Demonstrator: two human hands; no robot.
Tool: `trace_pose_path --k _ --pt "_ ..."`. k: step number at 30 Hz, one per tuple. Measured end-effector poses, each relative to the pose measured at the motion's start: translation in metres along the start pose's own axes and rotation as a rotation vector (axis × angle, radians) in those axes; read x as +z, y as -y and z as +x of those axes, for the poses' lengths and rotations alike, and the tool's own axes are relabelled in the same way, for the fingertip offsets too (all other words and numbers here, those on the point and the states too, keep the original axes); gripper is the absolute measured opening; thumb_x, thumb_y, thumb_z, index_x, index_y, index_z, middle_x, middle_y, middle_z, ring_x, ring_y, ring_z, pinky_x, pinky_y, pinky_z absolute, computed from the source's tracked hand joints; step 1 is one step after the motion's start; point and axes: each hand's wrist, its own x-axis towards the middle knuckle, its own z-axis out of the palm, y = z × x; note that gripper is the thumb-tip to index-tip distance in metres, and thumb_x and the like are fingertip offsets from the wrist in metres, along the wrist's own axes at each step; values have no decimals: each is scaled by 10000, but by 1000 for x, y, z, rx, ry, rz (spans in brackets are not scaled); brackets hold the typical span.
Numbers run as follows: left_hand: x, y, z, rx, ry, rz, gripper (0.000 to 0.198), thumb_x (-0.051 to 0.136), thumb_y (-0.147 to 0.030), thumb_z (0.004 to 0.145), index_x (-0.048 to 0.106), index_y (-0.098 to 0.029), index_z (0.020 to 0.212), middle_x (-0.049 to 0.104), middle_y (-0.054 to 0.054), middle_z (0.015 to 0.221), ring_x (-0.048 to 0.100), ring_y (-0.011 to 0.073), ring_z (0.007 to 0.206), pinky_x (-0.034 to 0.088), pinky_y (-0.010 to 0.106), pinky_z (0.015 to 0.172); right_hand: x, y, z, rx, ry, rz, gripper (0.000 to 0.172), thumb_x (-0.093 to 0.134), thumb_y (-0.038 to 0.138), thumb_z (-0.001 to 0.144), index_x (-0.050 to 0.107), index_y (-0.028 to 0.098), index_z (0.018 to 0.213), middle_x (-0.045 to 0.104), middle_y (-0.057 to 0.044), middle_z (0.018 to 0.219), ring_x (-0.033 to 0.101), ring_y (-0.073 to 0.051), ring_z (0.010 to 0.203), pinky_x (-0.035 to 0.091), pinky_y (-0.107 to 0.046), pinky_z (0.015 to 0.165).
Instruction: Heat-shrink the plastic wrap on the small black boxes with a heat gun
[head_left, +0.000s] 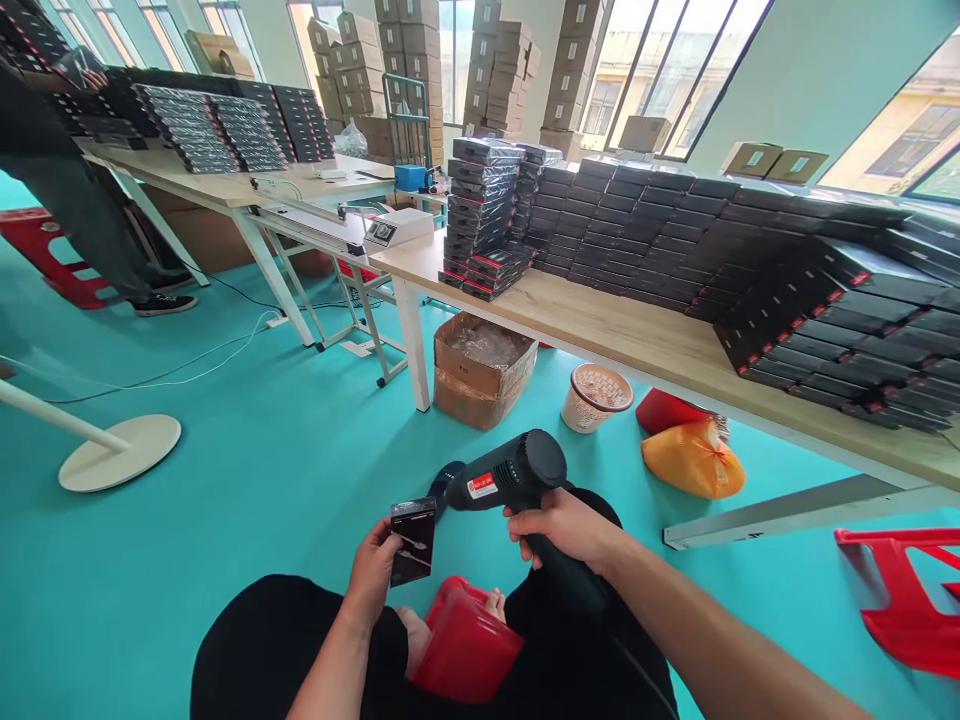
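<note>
My left hand [373,572] grips a small black box [412,540] wrapped in clear film, held upright above my lap. My right hand [562,528] is closed round the handle of a black heat gun [510,475]. The gun's nozzle points left, just above the box's top edge. Both hands sit low in the middle of the view, over my black trousers and a red stool [465,645].
A long wooden table [637,335] to the right carries stacks of black boxes [750,260]. Under it are a cardboard box [484,368], a paper tub [596,397] and an orange bag [694,460]. A white stand base [120,452] lies left; another person's legs [75,220] stand far left.
</note>
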Motion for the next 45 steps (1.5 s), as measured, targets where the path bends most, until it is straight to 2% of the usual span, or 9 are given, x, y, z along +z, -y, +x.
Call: trace_pose_path --k 5,11,19,29,35,37,41,43,45 --pt "1 -2 0 -81 -13 -148 287 715 -190 565 716 -140 848 704 20 668 635 192 589 453 266 562 0 3 3 10 9 23 220 724 256 689 648 141 860 653 -14 681 605 -147 549 481 -278 492" --pt "3 -12 -1 -277 -54 -397 124 588 -140 632 651 -167 735 664 27 592 625 209 530 534 343 568 13 10 5 19 92 58 252 735 278 671 660 141 869 647 -4 663 598 -138 541 478 -265 494" --pt "-5 -7 5 -289 -94 -508 134 514 -149 651 613 -170 738 648 45 592 605 212 496 521 347 518 14 -21 -24 78 226 -37 159 709 214 683 663 155 823 618 22 541 561 -144 492 465 -273 496" --pt "-5 -9 8 -297 -166 -537 83 488 -146 708 560 -188 709 609 28 568 564 194 460 478 316 469 14 -53 -58 136 64 57 200 699 244 671 683 142 843 588 22 550 533 -133 498 442 -265 496" --pt "-8 -9 10 -329 -197 -557 122 450 -144 757 553 -190 711 583 22 556 577 192 461 501 319 494 23 -63 -58 115 30 71 233 746 332 695 679 135 801 577 7 543 530 -143 531 448 -277 533" --pt "-8 -11 8 -350 -204 -565 144 443 -175 812 560 -187 729 571 15 561 570 180 458 501 310 493 23 -62 -63 134 83 73 235 751 341 693 679 131 770 591 -3 563 536 -133 527 445 -269 535" --pt "-8 -19 -1 -396 -125 -627 338 530 -497 895 621 -172 903 664 71 742 659 216 611 505 300 492 11 -51 -71 268 307 24 235 788 248 587 696 126 765 632 -8 595 570 -130 519 442 -248 509" --pt "-8 -22 -7 -459 -32 -658 423 591 -574 862 623 -165 963 696 112 836 700 256 720 505 293 488 2 -44 -64 281 282 -45 226 761 230 575 687 131 764 615 9 534 551 -129 483 440 -247 485" --pt "-7 -23 -11 -525 89 -665 375 606 -501 877 628 -144 992 711 133 851 718 278 769 521 301 501 -3 -37 -48 212 166 -65 210 729 242 604 667 135 773 600 17 497 527 -128 450 431 -252 463"
